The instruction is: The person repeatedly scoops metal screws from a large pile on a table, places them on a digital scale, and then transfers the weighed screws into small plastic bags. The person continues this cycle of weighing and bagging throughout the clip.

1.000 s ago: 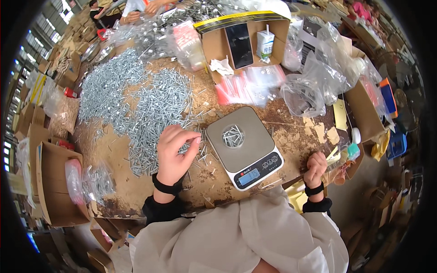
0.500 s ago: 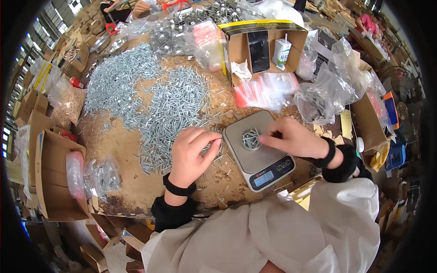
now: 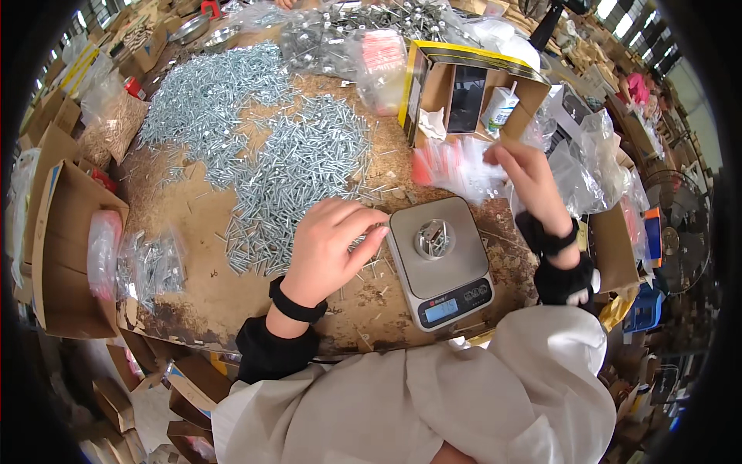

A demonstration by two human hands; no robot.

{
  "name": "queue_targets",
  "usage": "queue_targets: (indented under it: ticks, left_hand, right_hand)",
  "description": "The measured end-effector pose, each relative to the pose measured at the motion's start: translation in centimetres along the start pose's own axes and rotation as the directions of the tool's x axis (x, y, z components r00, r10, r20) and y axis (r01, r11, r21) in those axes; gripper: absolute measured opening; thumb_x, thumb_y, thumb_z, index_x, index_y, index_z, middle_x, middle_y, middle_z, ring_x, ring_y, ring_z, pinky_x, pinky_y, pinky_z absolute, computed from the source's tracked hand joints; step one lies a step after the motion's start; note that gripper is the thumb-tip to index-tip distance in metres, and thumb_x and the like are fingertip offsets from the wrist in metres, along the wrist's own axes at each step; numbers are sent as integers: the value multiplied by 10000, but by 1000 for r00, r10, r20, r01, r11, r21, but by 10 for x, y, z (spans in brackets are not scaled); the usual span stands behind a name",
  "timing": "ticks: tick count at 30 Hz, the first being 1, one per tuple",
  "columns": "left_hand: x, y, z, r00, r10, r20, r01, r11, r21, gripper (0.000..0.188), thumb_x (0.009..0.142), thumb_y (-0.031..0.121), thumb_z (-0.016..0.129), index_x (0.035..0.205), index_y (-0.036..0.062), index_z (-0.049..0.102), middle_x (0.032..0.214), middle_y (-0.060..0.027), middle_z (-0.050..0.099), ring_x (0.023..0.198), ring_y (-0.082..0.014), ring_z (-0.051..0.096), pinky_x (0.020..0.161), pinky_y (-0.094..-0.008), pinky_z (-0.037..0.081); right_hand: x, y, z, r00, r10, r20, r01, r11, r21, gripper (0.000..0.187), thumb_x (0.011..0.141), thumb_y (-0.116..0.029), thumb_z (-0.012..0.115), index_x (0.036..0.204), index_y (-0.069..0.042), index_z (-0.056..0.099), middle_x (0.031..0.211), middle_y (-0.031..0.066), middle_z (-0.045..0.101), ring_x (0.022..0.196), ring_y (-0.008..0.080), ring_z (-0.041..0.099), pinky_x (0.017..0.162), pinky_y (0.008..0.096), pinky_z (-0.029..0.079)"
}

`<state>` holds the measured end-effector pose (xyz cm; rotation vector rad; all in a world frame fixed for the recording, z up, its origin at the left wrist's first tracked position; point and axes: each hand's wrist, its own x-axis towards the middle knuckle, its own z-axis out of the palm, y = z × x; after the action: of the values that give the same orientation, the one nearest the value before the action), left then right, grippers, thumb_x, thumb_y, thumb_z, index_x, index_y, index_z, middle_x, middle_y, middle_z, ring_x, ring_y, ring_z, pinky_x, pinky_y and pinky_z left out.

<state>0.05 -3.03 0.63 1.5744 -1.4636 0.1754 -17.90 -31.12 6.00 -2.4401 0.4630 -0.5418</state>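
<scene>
My left hand (image 3: 328,251) hovers beside the scale's left edge, thumb and forefinger pinched together; anything between them is too small to make out. On the digital scale (image 3: 440,267) stands a small round cup (image 3: 420,246) holding several silver screws (image 3: 437,241). My right hand (image 3: 529,182) is beyond the scale, its curled fingertips at a fanned stack of clear plastic bags with red edges (image 3: 452,166). Whether those fingers grip a bag cannot be told. A large heap of loose silver screws (image 3: 297,166) spreads over the worn table, left of the scale.
An open cardboard box (image 3: 440,77) at the back holds a dark phone (image 3: 467,100) and a drink carton (image 3: 500,107). Filled clear bags (image 3: 154,267) lie at the left near another cardboard box (image 3: 77,255). Crumpled plastic (image 3: 587,166) lies at right; metal bowls (image 3: 189,29) stand far left.
My right hand has left the cup on the scale and moved away to the right, over to the plastic bags. My left hand stays pinched beside the scale. The whole view has shifted slightly.
</scene>
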Motion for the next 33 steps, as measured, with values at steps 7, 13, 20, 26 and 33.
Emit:
queue_targets:
  ticks: [7,13,20,26,33]
  left_hand:
    - [-3,-10,4,999,-44,-7,44,999,-5,118,853,60,715,970,62,704,753,-60,644,681,-228,615,651,-347,456]
    - [-5,-10,8,997,-43,62,42,999,22,103,852,43,709,953,61,707,757,-68,644,683,-234,612,648,-346,454]
    - [-4,-10,8,991,-117,70,116,993,14,55,856,42,711,911,42,715,773,-84,656,696,-239,618,660,-341,465]
    - [-1,-6,10,994,-79,74,75,996,46,47,858,48,712,905,39,713,766,-82,656,696,-240,622,662,-341,466]
    - [1,1,6,991,-107,75,109,994,-10,123,839,105,741,956,82,711,790,-75,667,732,-290,631,669,-368,476]
  right_hand:
    - [14,166,35,966,248,-76,-257,869,-422,305,846,-333,732,803,-39,663,781,149,674,760,348,666,667,438,501]
    - [11,177,38,981,171,-94,-195,890,-413,252,800,-269,754,748,-54,633,723,131,648,721,348,651,638,462,488]
    - [5,163,35,983,157,-96,-182,907,-379,394,762,-91,641,1153,-110,599,727,135,658,746,347,664,673,467,506]
    - [7,174,35,980,190,-65,-201,903,-380,282,764,-112,651,1044,-93,619,735,124,668,758,348,667,680,474,510]
    - [5,60,11,951,-5,-309,-76,965,-251,200,846,-193,736,789,-60,598,613,133,586,577,345,602,539,427,450]
